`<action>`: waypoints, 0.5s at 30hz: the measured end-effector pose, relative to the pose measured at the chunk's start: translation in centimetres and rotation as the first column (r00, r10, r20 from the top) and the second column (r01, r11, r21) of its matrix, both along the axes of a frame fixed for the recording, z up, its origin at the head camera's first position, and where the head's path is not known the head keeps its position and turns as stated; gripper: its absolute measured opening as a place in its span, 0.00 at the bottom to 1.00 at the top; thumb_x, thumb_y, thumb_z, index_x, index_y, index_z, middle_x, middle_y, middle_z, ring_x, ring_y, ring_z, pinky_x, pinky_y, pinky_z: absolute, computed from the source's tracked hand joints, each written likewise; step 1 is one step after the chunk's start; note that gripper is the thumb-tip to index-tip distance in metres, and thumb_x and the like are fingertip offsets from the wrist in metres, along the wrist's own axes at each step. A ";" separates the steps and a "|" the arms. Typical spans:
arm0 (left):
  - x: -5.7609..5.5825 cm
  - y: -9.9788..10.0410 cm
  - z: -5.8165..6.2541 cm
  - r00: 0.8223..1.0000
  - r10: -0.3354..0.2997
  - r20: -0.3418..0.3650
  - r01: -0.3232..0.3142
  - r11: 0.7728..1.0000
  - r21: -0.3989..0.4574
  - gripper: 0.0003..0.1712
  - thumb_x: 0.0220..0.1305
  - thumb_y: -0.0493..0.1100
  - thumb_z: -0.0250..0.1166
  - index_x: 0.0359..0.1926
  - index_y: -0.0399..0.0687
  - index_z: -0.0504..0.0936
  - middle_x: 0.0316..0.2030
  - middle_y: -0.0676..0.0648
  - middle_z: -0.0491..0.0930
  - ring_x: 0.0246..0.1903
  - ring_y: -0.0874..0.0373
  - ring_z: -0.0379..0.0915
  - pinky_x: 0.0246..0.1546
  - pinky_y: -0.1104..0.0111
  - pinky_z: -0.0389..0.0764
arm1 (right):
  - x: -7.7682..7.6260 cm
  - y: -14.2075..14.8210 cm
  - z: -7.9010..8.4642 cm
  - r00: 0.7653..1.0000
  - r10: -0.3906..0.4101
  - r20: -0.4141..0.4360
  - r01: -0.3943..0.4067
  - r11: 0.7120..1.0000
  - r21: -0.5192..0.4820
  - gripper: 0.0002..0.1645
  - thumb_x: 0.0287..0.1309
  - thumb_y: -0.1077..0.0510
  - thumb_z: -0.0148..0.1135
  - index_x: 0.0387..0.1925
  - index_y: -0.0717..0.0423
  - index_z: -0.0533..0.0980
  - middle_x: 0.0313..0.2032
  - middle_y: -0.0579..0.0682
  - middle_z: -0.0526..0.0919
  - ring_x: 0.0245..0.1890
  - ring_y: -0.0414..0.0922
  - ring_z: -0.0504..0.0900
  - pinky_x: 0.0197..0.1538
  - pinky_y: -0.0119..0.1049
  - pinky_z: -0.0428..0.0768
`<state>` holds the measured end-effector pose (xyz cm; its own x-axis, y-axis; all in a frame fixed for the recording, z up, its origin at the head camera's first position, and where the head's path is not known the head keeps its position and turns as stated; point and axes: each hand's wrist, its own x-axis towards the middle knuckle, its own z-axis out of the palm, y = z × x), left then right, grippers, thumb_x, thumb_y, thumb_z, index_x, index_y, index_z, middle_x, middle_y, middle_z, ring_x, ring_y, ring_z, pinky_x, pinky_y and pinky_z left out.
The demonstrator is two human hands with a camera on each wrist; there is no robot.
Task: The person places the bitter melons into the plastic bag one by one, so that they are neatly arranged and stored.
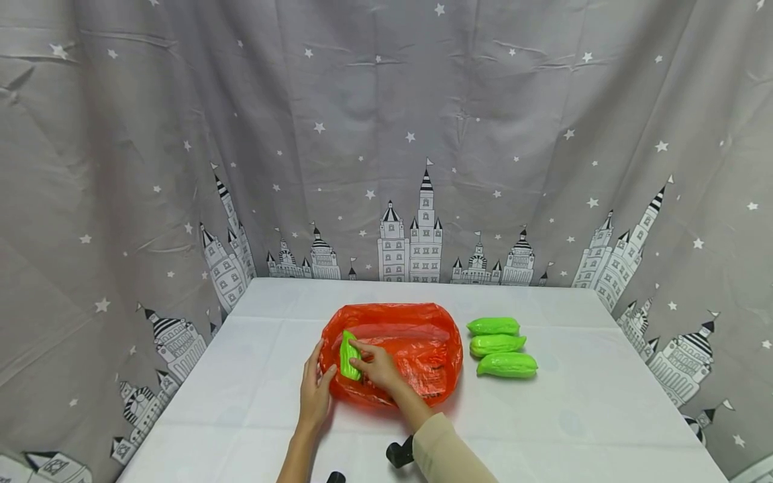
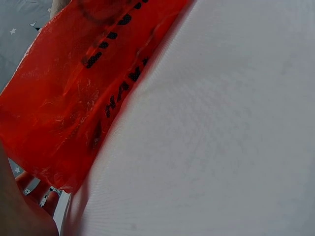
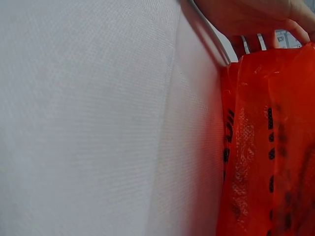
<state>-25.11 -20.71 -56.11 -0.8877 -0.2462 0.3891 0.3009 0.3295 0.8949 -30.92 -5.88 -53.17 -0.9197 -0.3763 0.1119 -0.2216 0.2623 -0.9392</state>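
My right hand [image 1: 379, 367] is over the left part of an opened red plastic bag [image 1: 425, 312]. Its thumb and fingers pinch a bright green, ridged, elongated vegetable [image 1: 348, 355], which stands tilted within the bag's mouth. At the left end of the bag, my left hand [image 1: 315, 392] grips the rim, thumb over the edge and fingers along the outside. The left wrist view shows the bag's printed side [image 2: 64, 98] with fingers [image 2: 39, 189] behind its end. In the right wrist view, the left hand [image 3: 261, 19] touches the bag's top edge [image 3: 275, 61].
Right of the bag, three similar green vegetables [image 1: 494, 327] lie in a column on the white-covered table [image 1: 592, 402]. A grey curtain [image 1: 338, 168] printed with castles and stars hangs behind and around the table. A black device [image 1: 400, 454] is near the right wrist.
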 end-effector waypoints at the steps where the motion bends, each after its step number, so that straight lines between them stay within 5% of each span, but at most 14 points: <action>1: 0.0 0.0 0.0 1.000 0.000 -0.002 0.000 1.000 -0.002 0.31 0.66 0.43 0.53 0.69 0.57 0.58 0.62 0.40 0.60 0.60 0.44 0.57 0.55 0.43 0.61 | 0.0 0.0 0.0 1.000 0.002 -0.010 -0.002 1.000 0.001 0.25 0.58 0.59 0.60 0.59 0.52 0.72 0.37 0.57 0.80 0.19 0.40 0.74 0.19 0.31 0.74; 15: 0.1 -0.1 0.0 1.000 -0.003 -0.001 0.003 1.000 -0.009 0.31 0.66 0.44 0.53 0.69 0.57 0.57 0.62 0.40 0.60 0.61 0.44 0.55 0.56 0.42 0.59 | 0.2 0.4 0.3 1.000 0.006 0.003 -0.006 1.000 -0.006 0.28 0.59 0.59 0.59 0.62 0.54 0.68 0.42 0.62 0.79 0.25 0.46 0.78 0.26 0.37 0.78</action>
<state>-25.02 -20.80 -56.08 -0.8880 -0.2398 0.3924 0.3032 0.3364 0.8916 -30.77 -5.43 -52.83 -0.9179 -0.3809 0.1110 -0.2199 0.2557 -0.9414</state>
